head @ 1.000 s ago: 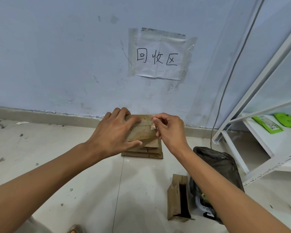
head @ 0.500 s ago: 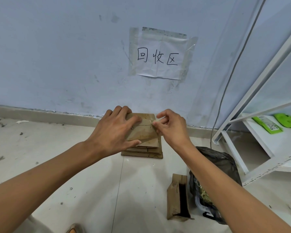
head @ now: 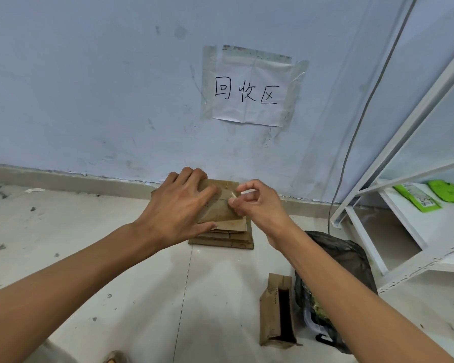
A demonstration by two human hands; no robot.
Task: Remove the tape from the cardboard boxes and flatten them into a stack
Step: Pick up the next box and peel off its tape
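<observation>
- At the centre of the frame, the left hand (head: pixel 180 209) grips a small cardboard box (head: pixel 219 205), its fingers curled over the box's far edge and its thumb under the near edge.
- The right hand (head: pixel 257 205) is at the box's right edge; its thumb and forefinger pinch together on a pale strip of tape (head: pixel 233 196), the other fingers loosely curled.
- Just below the held box, a stack of flattened boxes (head: pixel 224 235) lies on the floor (head: pixel 89 258) against the wall (head: pixel 89 87).
- At lower right, another box (head: pixel 277 310) lies open beside a black bag (head: pixel 338 271).
- A taped paper sign (head: pixel 249 87) hangs upper centre; a white shelf (head: pixel 417 218) stands at right.
</observation>
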